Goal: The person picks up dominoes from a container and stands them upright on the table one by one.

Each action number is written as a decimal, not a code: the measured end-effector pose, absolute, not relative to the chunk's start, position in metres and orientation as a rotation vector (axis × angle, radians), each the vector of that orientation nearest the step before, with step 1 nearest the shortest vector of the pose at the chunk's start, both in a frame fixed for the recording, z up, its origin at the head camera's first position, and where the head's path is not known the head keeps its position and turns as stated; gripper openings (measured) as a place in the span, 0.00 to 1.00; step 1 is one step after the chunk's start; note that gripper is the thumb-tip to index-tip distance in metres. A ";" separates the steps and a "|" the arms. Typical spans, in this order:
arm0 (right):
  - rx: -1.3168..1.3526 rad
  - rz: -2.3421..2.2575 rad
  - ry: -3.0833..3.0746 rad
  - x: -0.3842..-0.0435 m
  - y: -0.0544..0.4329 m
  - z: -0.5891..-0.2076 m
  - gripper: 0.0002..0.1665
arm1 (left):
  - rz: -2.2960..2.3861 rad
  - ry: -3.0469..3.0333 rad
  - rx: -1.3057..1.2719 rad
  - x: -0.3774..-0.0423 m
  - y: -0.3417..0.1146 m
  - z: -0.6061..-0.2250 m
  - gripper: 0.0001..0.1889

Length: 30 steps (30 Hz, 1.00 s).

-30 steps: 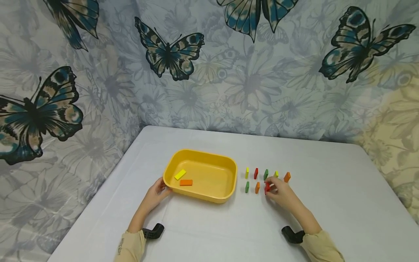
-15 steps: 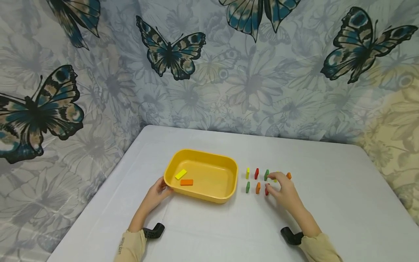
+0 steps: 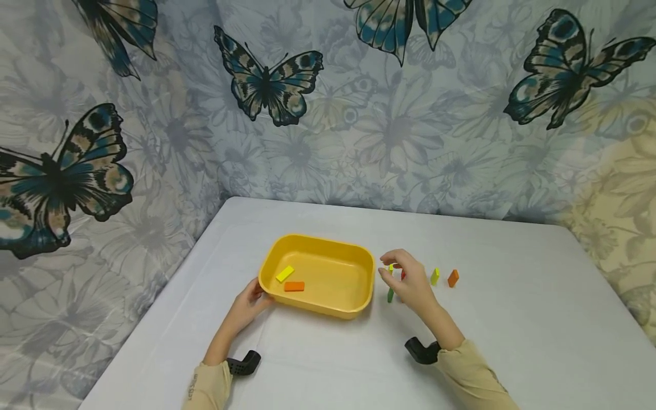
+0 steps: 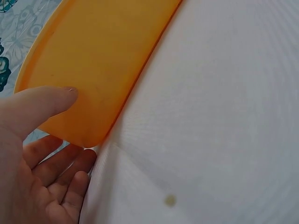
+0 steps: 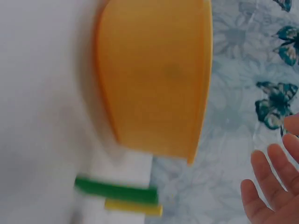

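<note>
A yellow plastic tray (image 3: pixel 333 279) holds a yellow block (image 3: pixel 285 274) and an orange block (image 3: pixel 294 286), both flat like plain dominoes. My left hand (image 3: pixel 248 306) grips its near left corner, thumb against the outer wall and fingers curving round the end. Just right of the tray, my right hand (image 3: pixel 411 283) hovers over the standing blocks, thumb and forefinger apart, holding nothing. Nearest its fingertips stand a yellow block (image 3: pixel 391 267) and a green block (image 3: pixel 390 296). A red block (image 3: pixel 403 274) shows partly behind the fingers; the hand may hide others.
Further right, a yellow-green block (image 3: pixel 435 277) and an orange block (image 3: pixel 453 278) stand upright on the white-covered table (image 3: pixel 512 319). Butterfly-patterned fabric (image 3: pixel 400 131) hangs behind the table. Black wrist mounts (image 3: pixel 422 351) stick out from both sleeves.
My right hand has let go of the red block in the front row and moved left toward the tray, uncovering the yellow-green and orange blocks. My left hand stays at the tray corner.
</note>
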State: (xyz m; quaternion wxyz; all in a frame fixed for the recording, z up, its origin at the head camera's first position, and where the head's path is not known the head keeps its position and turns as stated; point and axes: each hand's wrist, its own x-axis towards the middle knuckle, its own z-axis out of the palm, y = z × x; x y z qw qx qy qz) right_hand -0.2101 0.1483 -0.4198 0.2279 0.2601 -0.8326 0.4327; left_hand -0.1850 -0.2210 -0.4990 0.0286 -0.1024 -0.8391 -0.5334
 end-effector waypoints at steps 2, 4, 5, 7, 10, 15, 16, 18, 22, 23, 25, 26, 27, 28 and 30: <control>0.744 1.250 -2.273 -0.213 0.136 -0.418 0.13 | -1.646 -2.588 -0.318 -0.185 -0.220 -0.498 0.30; 0.744 1.313 -2.277 -0.214 0.123 -0.418 0.12 | -1.642 -2.595 -0.316 -0.185 -0.218 -0.497 0.31; 0.738 1.351 -2.287 -0.215 0.117 -0.420 0.12 | -1.642 -2.601 -0.306 -0.185 -0.216 -0.496 0.31; 0.708 1.424 -2.316 -0.218 0.106 -0.425 0.11 | -1.640 -2.609 -0.302 -0.185 -0.214 -0.495 0.30; 0.651 1.509 -2.366 -0.222 0.092 -0.434 0.11 | -1.651 -2.615 -0.308 -0.185 -0.207 -0.487 0.29; 0.628 1.568 -2.425 -0.228 0.072 -0.442 0.12 | -1.624 -2.628 -0.299 -0.183 -0.203 -0.488 0.29; 0.634 1.566 -2.438 -0.229 0.067 -0.442 0.12 | -1.617 -2.624 -0.300 -0.183 -0.205 -0.492 0.30; 0.641 1.559 -2.464 -0.230 0.058 -0.441 0.11 | -1.603 -2.617 -0.298 -0.184 -0.209 -0.502 0.30; 0.679 1.579 -2.500 -0.231 0.038 -0.437 0.11 | -1.622 -2.618 -0.294 -0.181 -0.215 -0.500 0.31; 0.685 1.593 -2.509 -0.231 0.033 -0.436 0.11 | -1.621 -2.619 -0.289 -0.181 -0.216 -0.500 0.31; 0.701 1.611 -2.516 -0.231 0.021 -0.434 0.12 | -1.616 -2.613 -0.289 -0.181 -0.218 -0.499 0.31; 0.694 1.620 -2.519 -0.232 0.016 -0.433 0.12 | -1.614 -2.611 -0.292 -0.181 -0.219 -0.500 0.31; 0.682 1.625 -2.518 -0.233 0.009 -0.432 0.11 | -1.612 -2.610 -0.298 -0.182 -0.219 -0.500 0.31; 0.665 1.629 -2.519 -0.233 0.003 -0.432 0.11 | -1.610 -2.606 -0.304 -0.182 -0.220 -0.501 0.31; 0.638 1.609 -2.536 -0.232 -0.009 -0.434 0.11 | -1.611 -2.596 -0.306 -0.180 -0.221 -0.501 0.30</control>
